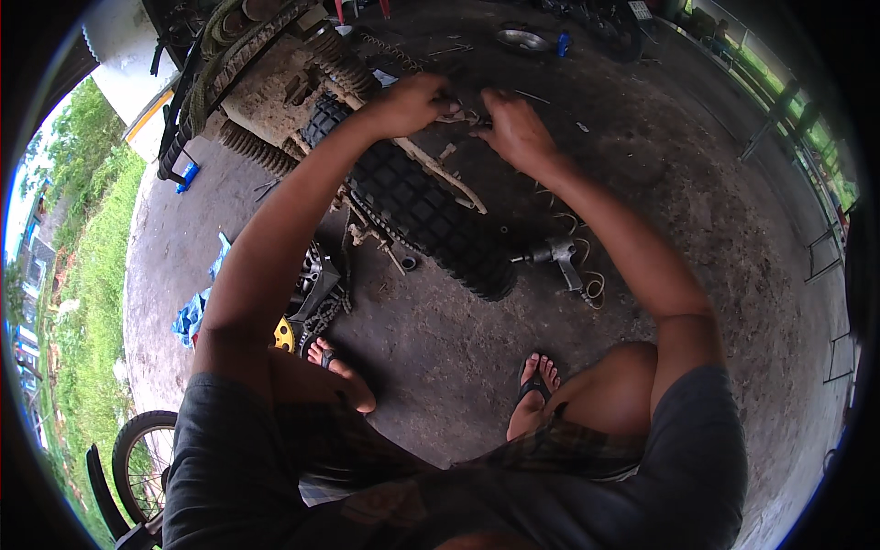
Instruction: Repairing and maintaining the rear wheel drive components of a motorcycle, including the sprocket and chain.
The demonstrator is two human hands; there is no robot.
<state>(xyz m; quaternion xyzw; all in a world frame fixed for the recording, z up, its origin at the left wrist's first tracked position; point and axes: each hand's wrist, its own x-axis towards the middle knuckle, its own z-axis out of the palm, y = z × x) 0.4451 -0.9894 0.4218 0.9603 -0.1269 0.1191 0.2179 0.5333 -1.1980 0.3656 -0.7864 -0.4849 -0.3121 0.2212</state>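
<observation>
Both hands work at the far end of a muddy motorcycle swing arm (449, 174) that lies on the concrete floor (458, 348) with the knobby rear tyre (431, 215) beside it. The left hand (412, 103) has its fingers (447, 99) closed on a small part at the end of the arm; the part is too small to name. The right hand (513, 128) meets it from the other side, its fingers (484, 117) pinched together on the same spot, so the two sets of fingertips almost touch.

Judging from how things lie, the work is in the middle: the wheel is off the motorcycle (266, 82), which stands just beyond the left fingers, and the chain (321, 307) lies loose below the tyre, towards the person's feet. Below the right fingers, past the tyre, an air wrench (555, 252) rests on the floor with its hose, not in use. A metal bowl (521, 38) sits beyond the fingers. Refitting seems not yet done.
</observation>
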